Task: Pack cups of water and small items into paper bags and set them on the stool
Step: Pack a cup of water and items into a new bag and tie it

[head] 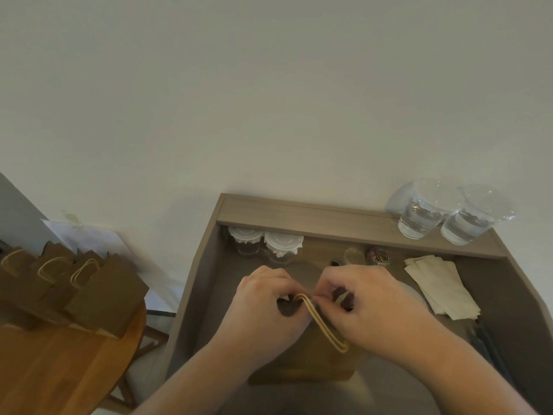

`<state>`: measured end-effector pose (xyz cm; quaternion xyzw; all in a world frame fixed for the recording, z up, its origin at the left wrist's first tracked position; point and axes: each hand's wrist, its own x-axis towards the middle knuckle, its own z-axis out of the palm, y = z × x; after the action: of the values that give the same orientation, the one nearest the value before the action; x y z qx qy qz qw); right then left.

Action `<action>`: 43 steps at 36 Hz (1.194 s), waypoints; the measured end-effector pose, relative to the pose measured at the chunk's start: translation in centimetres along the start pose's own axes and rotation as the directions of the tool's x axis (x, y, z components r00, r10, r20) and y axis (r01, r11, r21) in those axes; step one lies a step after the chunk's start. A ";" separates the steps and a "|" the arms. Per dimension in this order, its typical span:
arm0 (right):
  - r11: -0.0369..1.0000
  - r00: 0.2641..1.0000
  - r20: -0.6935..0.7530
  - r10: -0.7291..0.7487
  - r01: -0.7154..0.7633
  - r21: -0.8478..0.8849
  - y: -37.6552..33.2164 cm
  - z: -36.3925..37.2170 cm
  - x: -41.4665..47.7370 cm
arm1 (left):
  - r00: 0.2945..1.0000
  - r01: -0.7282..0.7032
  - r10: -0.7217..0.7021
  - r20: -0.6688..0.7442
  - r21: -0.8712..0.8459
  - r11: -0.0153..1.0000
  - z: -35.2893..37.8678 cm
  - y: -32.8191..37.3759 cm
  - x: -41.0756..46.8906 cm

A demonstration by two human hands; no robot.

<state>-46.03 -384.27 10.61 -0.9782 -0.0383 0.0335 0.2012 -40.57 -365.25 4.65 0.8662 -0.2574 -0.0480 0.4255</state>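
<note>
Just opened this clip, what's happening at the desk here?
A person holds both twine handles of a brown paper bag on the desk, left hand and right hand pinching them together. Three packed bags already stand on the wooden stool. Two cups of water wait on the shelf.

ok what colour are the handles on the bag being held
Pale tan handles on a brown paper bag, clearest in the head view.

A: Any clear path across the desk (209,295)?
B: Its left strip is bare. Two lidded cups (266,244) crowd the back; napkins (443,289) fill the right.
A: And the stool (59,360)?
B: Paper bags (74,289) line its far side (near half stays bare).
</note>
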 end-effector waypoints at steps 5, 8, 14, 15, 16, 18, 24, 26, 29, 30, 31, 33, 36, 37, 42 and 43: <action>0.999 0.999 0.030 0.042 -0.042 0.001 -0.6 -0.3 0.2 | 1.000 -0.002 0.002 0.028 0.020 1.000 -0.1 -0.2 0.1; 0.998 0.997 0.046 0.055 -0.053 -0.034 -0.9 -0.4 0.3 | 0.999 0.000 -0.002 0.050 0.038 0.999 -0.2 -0.3 0.2; 0.995 0.989 0.110 0.094 -0.091 -0.036 -0.9 -0.4 0.7 | 0.995 -0.002 -0.004 0.097 0.057 0.998 -0.5 -0.7 0.3; 0.994 0.987 0.123 0.103 -0.099 -0.037 -0.8 -0.4 0.9 | 0.995 -0.007 0.001 0.101 0.059 0.998 -0.5 -0.7 0.4; 0.994 0.985 0.135 0.110 -0.105 -0.042 -0.8 -0.4 1.0 | 0.994 -0.012 0.006 0.106 0.058 0.998 -0.4 -0.8 0.4; 0.991 0.978 0.166 0.123 -0.114 -0.065 -0.7 -0.4 1.3 | 0.992 -0.019 0.013 0.124 0.047 0.999 -0.5 -0.8 0.3; 0.987 0.968 0.211 0.134 -0.112 -0.114 -1.1 -0.4 2.1 | 0.990 -0.055 0.057 0.133 -0.019 0.998 -1.6 -1.0 0.3; 0.985 0.959 0.241 0.149 -0.124 -0.119 -1.5 -0.4 2.5 | 0.986 -0.077 0.077 0.151 0.000 0.997 -1.9 -1.0 0.2; 0.984 0.945 0.284 0.160 -0.131 -0.118 -1.5 -0.4 3.0 | 0.980 -0.064 0.057 0.188 0.033 0.997 -2.4 -1.1 -0.1; 0.987 0.943 0.298 0.148 -0.124 -0.099 -1.2 -0.6 3.0 | 0.979 -0.057 0.046 0.199 0.052 0.997 -2.6 -1.4 -0.3; 0.991 0.942 0.308 0.133 -0.118 -0.064 -0.8 -0.9 2.9 | 0.976 -0.043 0.029 0.217 0.064 0.997 -3.0 -1.7 -0.5; 0.987 0.953 0.282 0.112 -0.139 0.078 0.3 -1.9 2.1 | 0.967 0.001 -0.017 0.254 0.062 0.998 -3.8 -2.5 -0.9; 0.928 0.983 0.144 0.113 -0.156 0.339 2.3 -3.0 -0.2 | 0.962 0.079 -0.076 0.261 0.000 0.997 -4.8 -3.3 -1.2; 0.901 0.987 0.119 0.105 -0.145 0.409 2.9 -2.9 -1.0 | 0.961 0.108 -0.098 0.258 -0.023 0.994 -4.9 -3.5 -1.3; 0.863 0.971 0.152 0.185 -0.235 0.448 4.5 0.0 -3.5 | 0.969 0.162 -0.132 0.207 -0.132 0.978 -4.5 -3.8 -1.4; 0.868 0.969 0.123 0.212 -0.245 0.432 4.5 0.6 -3.7 | 0.972 0.162 -0.131 0.197 -0.149 0.976 -4.4 -3.8 -1.3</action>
<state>-49.49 -388.53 8.49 -0.9023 0.0791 0.0999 0.4119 -38.84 -359.52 4.34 0.8367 -0.2266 -0.1811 0.4645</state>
